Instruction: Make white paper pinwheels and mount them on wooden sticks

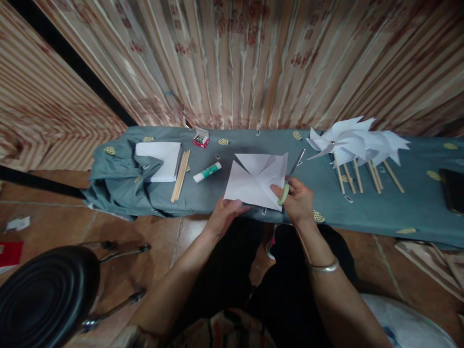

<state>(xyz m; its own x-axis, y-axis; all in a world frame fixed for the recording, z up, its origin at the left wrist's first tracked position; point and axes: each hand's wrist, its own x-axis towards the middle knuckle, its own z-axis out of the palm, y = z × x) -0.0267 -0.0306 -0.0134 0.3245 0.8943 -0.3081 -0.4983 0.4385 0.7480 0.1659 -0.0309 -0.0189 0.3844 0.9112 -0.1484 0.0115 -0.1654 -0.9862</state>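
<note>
A square sheet of white paper, with slits running in from its corners toward the middle, is held just over the cloth-covered table. My left hand grips its near left edge, thumb on top and fingers underneath. In my right hand are scissors with pale green handles, their blades pointing up and away to the right. The right thumb lies over the paper's right side. Left of the paper rests a green and white glue stick.
On the green cloth lie a stack of white paper, wooden sticks and a small open box. Several paper pinwheels are to the right, near a dark object. A black stool stands lower left.
</note>
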